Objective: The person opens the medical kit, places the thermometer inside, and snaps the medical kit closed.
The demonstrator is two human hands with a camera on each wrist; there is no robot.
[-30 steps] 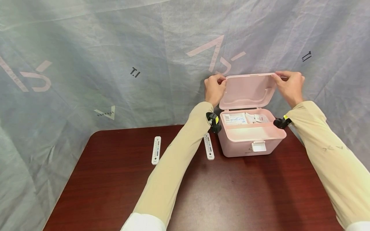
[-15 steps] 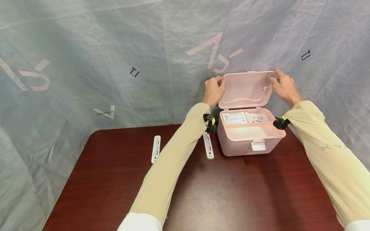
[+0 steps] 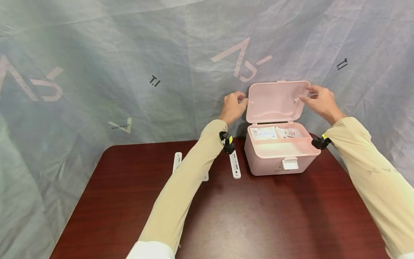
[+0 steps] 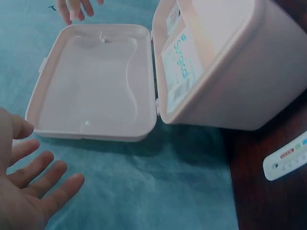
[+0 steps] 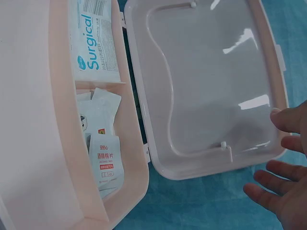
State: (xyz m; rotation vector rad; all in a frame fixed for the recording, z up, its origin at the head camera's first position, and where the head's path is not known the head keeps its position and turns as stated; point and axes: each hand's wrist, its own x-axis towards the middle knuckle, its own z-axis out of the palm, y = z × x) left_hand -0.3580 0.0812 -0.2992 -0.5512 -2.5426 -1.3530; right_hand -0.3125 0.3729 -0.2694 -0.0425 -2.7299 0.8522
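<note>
A pink first-aid box [image 3: 263, 163] stands on the table with its lid [image 3: 279, 100] raised back toward the cloth. My left hand [image 3: 233, 108] is beside the lid's left edge, fingers loosely spread and holding nothing; the left wrist view shows a gap between them. At the lid's right edge is my right hand [image 3: 324, 105], thumb and fingers apart; in the right wrist view the thumb tip overlaps the lid's rim, and I cannot tell whether it touches. Inside the box's back compartments lie a "Surgical" packet [image 5: 93, 45] and several small sachets [image 5: 106, 158].
White strip thermometers lie left of the box: one beside it [image 3: 235, 165], another further left [image 3: 177, 160], and a white end of a third strip [image 3: 206, 177] shows past my left sleeve. A white latch [image 3: 290, 163] hangs on the box's front. Grey cloth [image 3: 145, 100] rises behind the table.
Both hands have let go of the lid's upper corners and moved slightly down and outward. The lid stays raised. The left forearm has shifted left, uncovering the third strip's end.
</note>
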